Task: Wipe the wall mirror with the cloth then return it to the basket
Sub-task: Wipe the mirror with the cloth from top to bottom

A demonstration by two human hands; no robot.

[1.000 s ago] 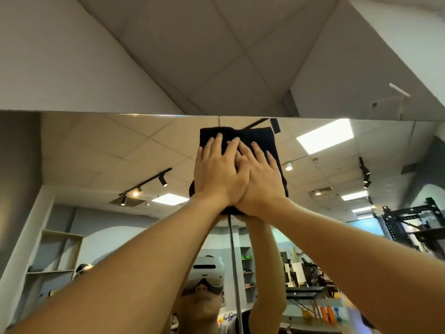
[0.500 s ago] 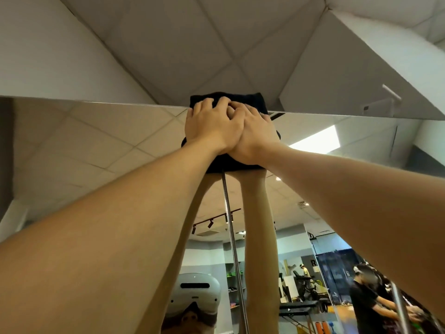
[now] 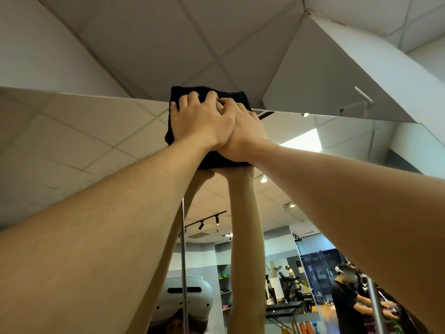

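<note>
i see both arms stretched up to the top edge of the wall mirror point(image 3: 84, 145), where the black cloth point(image 3: 232, 98) sits pressed against the glass, its upper part reaching past the mirror's top edge onto the wall above. my left hand point(image 3: 201, 121) lies on the cloth with its fingers curled, the fingertips point(image 3: 192, 97) digging into the fabric near its top, so it is gripping the cloth rather than lying flat. my right hand point(image 3: 245, 133) is tucked just beside and partly under the left, touching it, with its fingers bent onto the cloth too; most of them are hidden by the left hand. the cloth's lower edge shows below both wrists. in the mirror i see my reflected forearms, a white headset point(image 3: 185, 300) and a ceiling light point(image 3: 303, 141).
</note>
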